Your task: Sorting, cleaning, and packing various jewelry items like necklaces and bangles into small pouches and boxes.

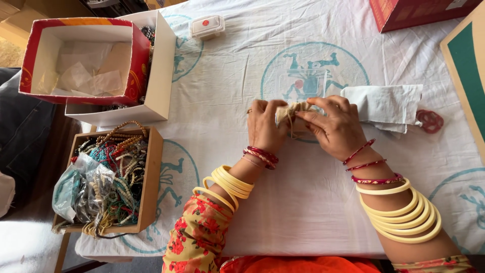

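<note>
I am looking straight down at a table covered by a white cloth (303,202) printed with teal circular figures. Near the centre, my left hand (264,126) and right hand (336,129) meet around a small cream bundle (292,112) with thin strings hanging from it. The fingers of both hands are drawn in narrow and pinch the bundle from either side, the left at its 9 o'clock end, the right at its 3 o'clock end. Both wrists carry thin red bangles and stacks of thick cream bangles (401,215).

Just beside the right hand, at 2 o'clock, lies a folded white cloth pouch (386,103), and at its 3 o'clock edge a small red ring-shaped ornament (430,121). Under the bundle I can make out a clear flat plastic piece (303,83), hard to tell apart from the print.

At 9 o'clock from the hands, well apart, a shallow wooden tray (154,177) holds tangled bead strings and clear plastic bags. At 11 o'clock a red box (139,60) with crumpled white paper inside rests in a white box (164,71). At 12 o'clock sits a small clear lidded container (206,26) with a red dot. A dark red carton (414,12) lies at 1 o'clock.
</note>
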